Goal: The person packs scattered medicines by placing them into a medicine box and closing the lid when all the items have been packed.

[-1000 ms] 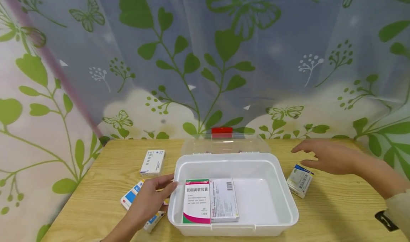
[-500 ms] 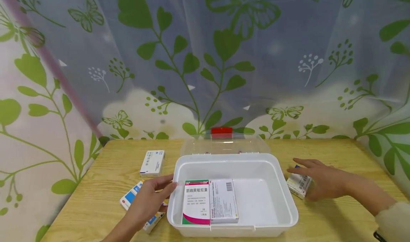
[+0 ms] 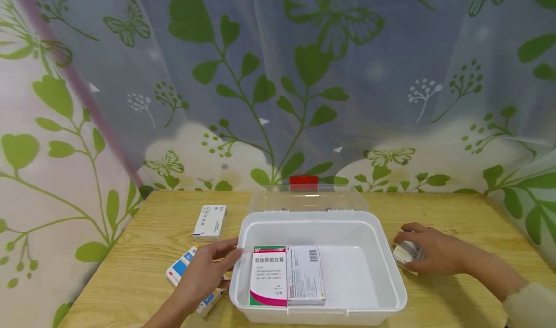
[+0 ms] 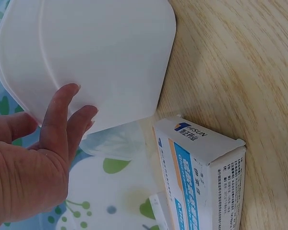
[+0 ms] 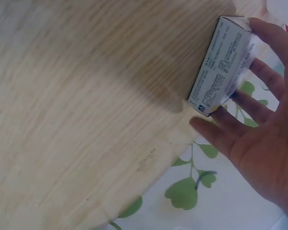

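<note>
A white plastic storage box [image 3: 391, 299] stands with its lid hinged back. My left hand [image 3: 203, 272] holds its left rim, thumb at the edge and fingertips against the outer wall in the left wrist view. Inside lie two medicine boxes side by side: a white one with green and magenta bands [image 3: 268, 275] and a white printed one [image 3: 306, 275]. To the right, my right hand [image 3: 438, 251] grips a small white medicine box [image 5: 221, 67] on the table, thumb at one end and fingers along its far side. The palm partly hides that box in the head view.
At the left rear lies a white medicine box [image 3: 210, 221]. Blue-and-white medicine boxes [image 3: 178, 266] lie beside and partly under my left hand. Behind the storage box rests its clear lid [image 3: 269, 198] with a red latch [image 3: 303, 182]. A patterned curtain [image 3: 260, 77] borders the wooden table [image 3: 473, 222].
My right hand has come down and closed around the small medicine box at the right. My left hand stays at the storage box's rim. The head view has shifted slightly.
</note>
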### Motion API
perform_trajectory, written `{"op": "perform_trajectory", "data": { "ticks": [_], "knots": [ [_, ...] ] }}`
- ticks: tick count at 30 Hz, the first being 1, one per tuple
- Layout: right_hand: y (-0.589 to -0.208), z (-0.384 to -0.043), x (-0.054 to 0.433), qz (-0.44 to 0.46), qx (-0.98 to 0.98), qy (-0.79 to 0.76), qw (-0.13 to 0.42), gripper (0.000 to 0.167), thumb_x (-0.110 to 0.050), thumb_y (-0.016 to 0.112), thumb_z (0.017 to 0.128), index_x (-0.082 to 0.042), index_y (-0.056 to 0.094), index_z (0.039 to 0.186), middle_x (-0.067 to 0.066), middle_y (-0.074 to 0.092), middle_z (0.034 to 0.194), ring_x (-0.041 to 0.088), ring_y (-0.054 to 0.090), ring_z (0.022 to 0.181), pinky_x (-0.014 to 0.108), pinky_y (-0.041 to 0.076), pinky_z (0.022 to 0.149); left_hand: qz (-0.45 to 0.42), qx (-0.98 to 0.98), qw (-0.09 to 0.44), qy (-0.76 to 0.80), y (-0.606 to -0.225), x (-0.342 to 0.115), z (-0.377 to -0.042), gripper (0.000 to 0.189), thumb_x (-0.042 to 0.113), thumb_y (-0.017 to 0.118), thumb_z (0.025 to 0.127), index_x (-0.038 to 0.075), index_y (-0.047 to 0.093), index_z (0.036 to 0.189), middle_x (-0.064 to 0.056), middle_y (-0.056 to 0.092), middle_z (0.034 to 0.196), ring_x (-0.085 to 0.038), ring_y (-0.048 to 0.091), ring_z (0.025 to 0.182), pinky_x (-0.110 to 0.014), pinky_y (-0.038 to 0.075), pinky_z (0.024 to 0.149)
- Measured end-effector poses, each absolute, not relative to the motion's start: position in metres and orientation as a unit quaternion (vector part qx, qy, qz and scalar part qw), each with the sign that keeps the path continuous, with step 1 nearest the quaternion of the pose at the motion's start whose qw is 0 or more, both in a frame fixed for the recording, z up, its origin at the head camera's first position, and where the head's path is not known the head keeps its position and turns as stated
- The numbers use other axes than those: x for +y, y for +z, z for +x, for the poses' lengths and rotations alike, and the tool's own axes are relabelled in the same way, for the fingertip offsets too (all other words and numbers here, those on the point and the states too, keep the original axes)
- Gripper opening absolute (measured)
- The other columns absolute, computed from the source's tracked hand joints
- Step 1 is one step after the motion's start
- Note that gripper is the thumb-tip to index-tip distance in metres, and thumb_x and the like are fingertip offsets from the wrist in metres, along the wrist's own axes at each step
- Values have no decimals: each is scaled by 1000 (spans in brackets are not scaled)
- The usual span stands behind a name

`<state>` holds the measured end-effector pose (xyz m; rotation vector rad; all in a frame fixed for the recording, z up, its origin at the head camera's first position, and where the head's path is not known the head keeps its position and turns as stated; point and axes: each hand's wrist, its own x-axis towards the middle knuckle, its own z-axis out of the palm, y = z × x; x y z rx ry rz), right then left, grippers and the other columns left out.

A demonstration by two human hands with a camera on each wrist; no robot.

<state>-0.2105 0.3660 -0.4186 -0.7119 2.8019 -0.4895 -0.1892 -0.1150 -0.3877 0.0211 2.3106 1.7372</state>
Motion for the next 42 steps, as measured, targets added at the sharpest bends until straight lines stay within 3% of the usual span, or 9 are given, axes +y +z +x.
{"op": "perform_trajectory", "data": {
  "ticks": [8,14,19,21,25,28,33,37,42],
  "knots": [
    [-424,-212,368,-240,951,-179,80,43,-41,76,80,-21,60,115,25,43,131,38,52,100,39,47,67,15,791,110,602,-388,-113,-189,45,20,61,95,-2,53,133,-16,63,114,-24,67,83,-39,58,59],
    [-425,-212,367,-223,956,-174,76,44,-39,79,75,-21,62,112,30,46,129,41,54,100,38,46,66,29,789,111,604,-387,-113,-190,45,21,61,95,-2,53,133,-17,63,116,-23,67,82,-38,58,60],
    [-425,-212,369,-225,951,-192,90,44,-38,78,77,-21,60,113,29,48,126,23,51,88,30,43,61,29,793,107,599,-386,-113,-190,45,22,62,95,-1,53,133,-16,63,116,-23,66,83,-37,58,61],
    [-426,-213,370,-238,946,-201,89,43,-36,79,76,-22,60,112,29,47,126,23,52,88,29,43,61,29,794,107,598,-385,-113,-191,45,22,62,95,-1,53,133,-16,63,115,-23,67,84,-37,58,61],
    [-428,-215,372,-271,934,-216,92,42,-29,80,75,-25,59,110,33,43,130,44,52,101,38,44,66,28,795,107,597,-386,-114,-190,45,21,61,95,-2,53,133,-16,63,115,-23,67,85,-38,58,61],
    [-429,-217,374,-287,928,-216,102,44,-27,80,76,-26,58,114,35,36,135,59,39,112,54,43,72,26,795,105,596,-386,-115,-189,44,21,61,95,-2,54,133,-16,63,115,-23,66,86,-37,58,60],
    [-429,-216,371,-270,932,-222,97,67,-33,75,82,-8,47,138,34,31,141,61,30,120,72,32,81,24,790,109,603,-388,-116,-188,45,23,61,95,-2,53,133,-16,62,116,-23,66,86,-37,58,61],
    [-429,-217,361,-198,957,-207,54,69,-37,64,91,5,39,140,36,36,137,57,37,120,73,27,87,23,786,113,608,-388,-117,-187,46,23,61,96,-3,53,133,-17,61,119,-24,67,86,-38,58,62],
    [-423,-220,352,-74,978,-177,77,80,-49,58,92,18,39,131,42,46,120,53,52,102,61,44,79,28,786,110,607,-388,-119,-187,47,23,60,96,-2,52,134,-18,61,120,-25,67,87,-37,58,61]
  ]
}}
